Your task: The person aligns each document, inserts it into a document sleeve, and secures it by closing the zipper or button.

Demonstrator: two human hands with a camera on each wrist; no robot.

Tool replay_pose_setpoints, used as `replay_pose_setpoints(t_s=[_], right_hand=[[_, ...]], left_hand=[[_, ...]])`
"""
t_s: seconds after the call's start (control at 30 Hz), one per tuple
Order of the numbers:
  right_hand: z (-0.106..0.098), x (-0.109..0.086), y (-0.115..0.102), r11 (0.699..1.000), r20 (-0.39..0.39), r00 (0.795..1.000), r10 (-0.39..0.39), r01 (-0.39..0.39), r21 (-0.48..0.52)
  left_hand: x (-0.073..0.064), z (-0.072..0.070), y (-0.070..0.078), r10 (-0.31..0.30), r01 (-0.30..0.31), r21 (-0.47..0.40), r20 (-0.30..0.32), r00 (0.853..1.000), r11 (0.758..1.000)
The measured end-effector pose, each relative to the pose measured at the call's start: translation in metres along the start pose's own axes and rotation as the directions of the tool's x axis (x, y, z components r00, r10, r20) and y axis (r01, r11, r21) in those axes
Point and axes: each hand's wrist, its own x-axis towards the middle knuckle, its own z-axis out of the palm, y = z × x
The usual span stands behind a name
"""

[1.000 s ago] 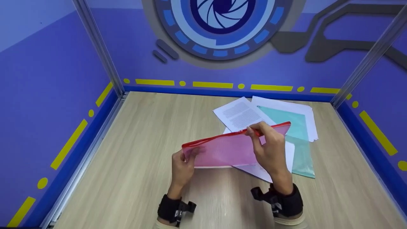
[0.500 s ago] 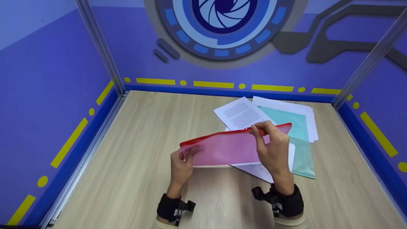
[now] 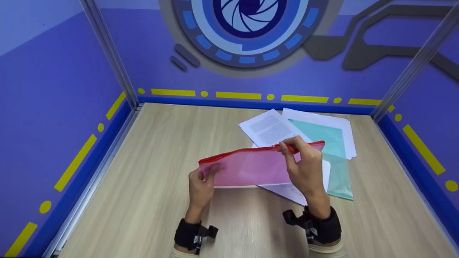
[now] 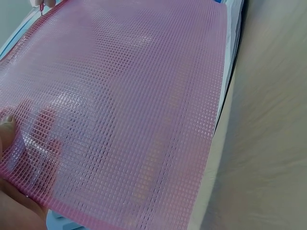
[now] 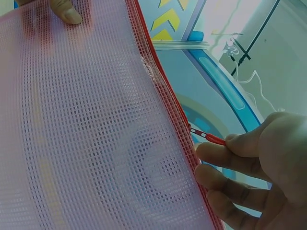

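Observation:
A pink mesh zipper pouch [image 3: 247, 166] with a red zipper [image 3: 229, 154] along its top edge is held up over the table. My left hand [image 3: 200, 190] grips its left side, thumb in front; the other fingers show blurred through the mesh [image 4: 129, 110] in the left wrist view. At the top edge, right of the middle, my right hand [image 3: 307, 166] pinches the small red zipper pull [image 5: 215, 139] between thumb and index finger. Its other fingers lie along the zipper edge in the right wrist view.
Behind and below the pouch, printed sheets [image 3: 270, 127] and white paper [image 3: 315, 114] lie on the wooden table [image 3: 172, 143]. A teal clear pouch [image 3: 340, 175] lies partly over the paper at right. Blue walls [image 3: 215, 80] enclose the table's back and sides.
The pouch's left end and my left hand have shifted slightly left, and its right corner has dipped a little. Both hands keep their hold.

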Motion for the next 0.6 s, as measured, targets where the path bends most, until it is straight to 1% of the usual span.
replay_pose_setpoints(t_s=[0.13,0.3,0.4,0.6], right_hand=[[-0.001,-0.0001,0.0018,1.0,0.027,1.0,0.001,-0.001,-0.014],[-0.0017,0.0002,0.0043,1.0,-0.023,1.0,0.019,-0.019,-0.01],[-0.0021,0.0003,0.0051,1.0,-0.051,0.998,0.028,-0.028,-0.004],[-0.0019,0.0003,0.0053,0.999,-0.043,0.999,0.029,-0.03,-0.017]], left_hand=[[0.0003,-0.0016,-0.001,-0.002,0.002,0.005,-0.018,1.0,1.0],[0.0012,-0.0036,-0.0002,-0.03,0.03,-0.002,-0.06,0.998,1.0],[0.001,-0.0039,0.0003,-0.046,0.046,-0.005,-0.073,0.996,0.999],[0.0007,-0.004,-0.0004,-0.051,0.052,0.015,-0.088,0.995,0.999]])
